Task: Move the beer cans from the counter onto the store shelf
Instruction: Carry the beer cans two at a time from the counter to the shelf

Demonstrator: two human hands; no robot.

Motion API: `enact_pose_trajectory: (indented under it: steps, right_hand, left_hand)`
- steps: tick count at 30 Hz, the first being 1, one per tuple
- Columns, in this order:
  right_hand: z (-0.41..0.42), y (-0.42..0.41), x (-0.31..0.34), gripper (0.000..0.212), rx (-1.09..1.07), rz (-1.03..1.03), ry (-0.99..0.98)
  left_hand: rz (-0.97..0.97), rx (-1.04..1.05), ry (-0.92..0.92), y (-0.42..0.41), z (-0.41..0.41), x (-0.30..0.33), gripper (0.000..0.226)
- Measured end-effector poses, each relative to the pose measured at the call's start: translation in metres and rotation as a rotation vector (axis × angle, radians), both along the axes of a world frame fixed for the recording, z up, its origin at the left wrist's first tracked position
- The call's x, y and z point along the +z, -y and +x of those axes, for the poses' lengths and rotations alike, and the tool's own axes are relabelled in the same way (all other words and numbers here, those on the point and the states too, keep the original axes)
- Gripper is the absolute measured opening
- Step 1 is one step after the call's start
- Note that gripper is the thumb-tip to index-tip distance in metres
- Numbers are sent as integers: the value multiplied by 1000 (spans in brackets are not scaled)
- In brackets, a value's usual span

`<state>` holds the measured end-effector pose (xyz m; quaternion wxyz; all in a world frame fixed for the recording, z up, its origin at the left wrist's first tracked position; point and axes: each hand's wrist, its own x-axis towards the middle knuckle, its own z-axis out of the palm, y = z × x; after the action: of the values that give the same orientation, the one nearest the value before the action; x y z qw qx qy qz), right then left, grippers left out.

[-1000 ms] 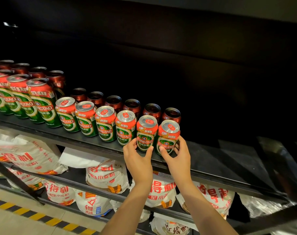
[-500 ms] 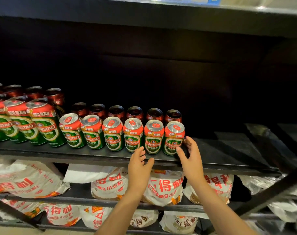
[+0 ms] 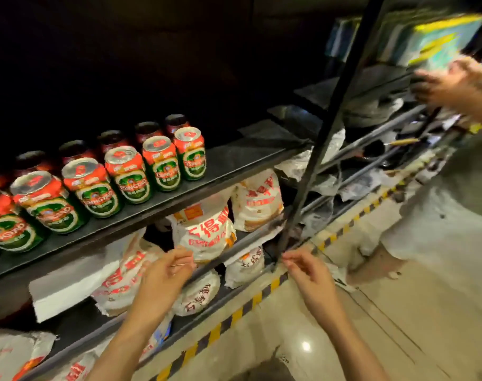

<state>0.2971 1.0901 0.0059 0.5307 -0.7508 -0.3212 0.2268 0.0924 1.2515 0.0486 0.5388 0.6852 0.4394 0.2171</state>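
Hovering empty with fingers loosely curled, our left hand and right hand sit lower centre; red-and-green aluminium beer cans stand upright, upper left, on the dark metal shelf.

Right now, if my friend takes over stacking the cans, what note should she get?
Left hand: off the shelf, fingers loosely curled, holding nothing.
Right hand: same, holding nothing.
Tsingtao beer cans: upright in a front row on the dark store shelf, with a darker back row behind.
Done: the cans in view are placed.
Left: the shelf is bare to the right of the end can. The counter is out of view; check it for more.
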Motion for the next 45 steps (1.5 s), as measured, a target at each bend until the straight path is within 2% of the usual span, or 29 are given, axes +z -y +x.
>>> enact_pose_trajectory:
  steps: [2, 5, 10, 14, 19, 22, 27, 33, 37, 40, 45]
  right_hand:
    - [-12, 42, -2, 20, -116, 22, -85]
    - [-29, 132, -4, 21, -376, 63, -182]
    - [-68, 271, 3, 21, -760, 85, -134]
    - [-126, 381, 9, 17, -975, 87, -139]
    - [-228, 531, 14, 19, -1258, -21, -123]
    - [-291, 607, 17, 19, -1464, -14, -108]
    - [-375, 695, 18, 15, -1732, -28, -119]
    - [-398, 760, 15, 16, -1845, -39, -134]
    - [-366, 813, 16, 12, -1796, -46, -187]
    - [-338, 857, 22, 20, -1727, -133, -109]
    - [-314, 929, 39, 18, -1602, -237, -106]
  left_hand:
    - [-40, -58, -21, 15, 8, -5, 17]
    - [-46, -277, -66, 58, 38, -9, 18]
    - [-49, -583, -55, 158, 86, -6, 18]
    - [-99, -819, 2, 276, 104, 4, 24]
    - [-175, -1173, 18, 455, 79, 9, 29]
    - [-218, -1387, 28, 552, 49, 5, 31]
    - [-191, -1632, -11, 666, 10, 6, 34]
    - [-102, -1717, -55, 738, 13, -3, 31]
    - [-36, -1659, -67, 784, 37, -11, 31]
    - [34, -1627, -53, 831, 56, -10, 33]
    - [27, -1630, -59, 921, 70, -10, 31]
